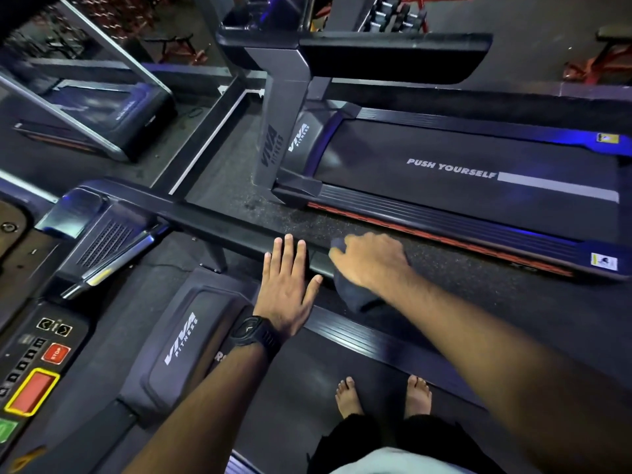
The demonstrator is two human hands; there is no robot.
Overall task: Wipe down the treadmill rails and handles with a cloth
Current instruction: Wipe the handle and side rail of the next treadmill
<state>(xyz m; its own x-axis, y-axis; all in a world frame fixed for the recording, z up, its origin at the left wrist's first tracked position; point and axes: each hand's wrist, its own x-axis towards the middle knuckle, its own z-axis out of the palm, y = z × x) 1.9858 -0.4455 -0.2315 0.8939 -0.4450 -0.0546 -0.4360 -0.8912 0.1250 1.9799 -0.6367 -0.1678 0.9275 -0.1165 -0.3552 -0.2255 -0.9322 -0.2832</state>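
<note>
treadmill (pixel 178 336): person stands barefoot on its belt.
rail (pixel 219 227): dark side bar, running from the console end to both hands.
cloth (pixel 355 295): dark, draped over the rail's end, under the right hand.
right hand (pixel 372 261): fingers curled over the cloth, gripping it.
left hand (pixel 287 289): flat, fingers straight, on the rail just beside the cloth.

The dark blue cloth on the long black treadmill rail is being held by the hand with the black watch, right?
Not quite. The head view shows the dark blue cloth gripped by the right hand, which has no watch. The black wristwatch is on the left hand, which rests flat, fingers straight, on the long black treadmill rail.
</note>
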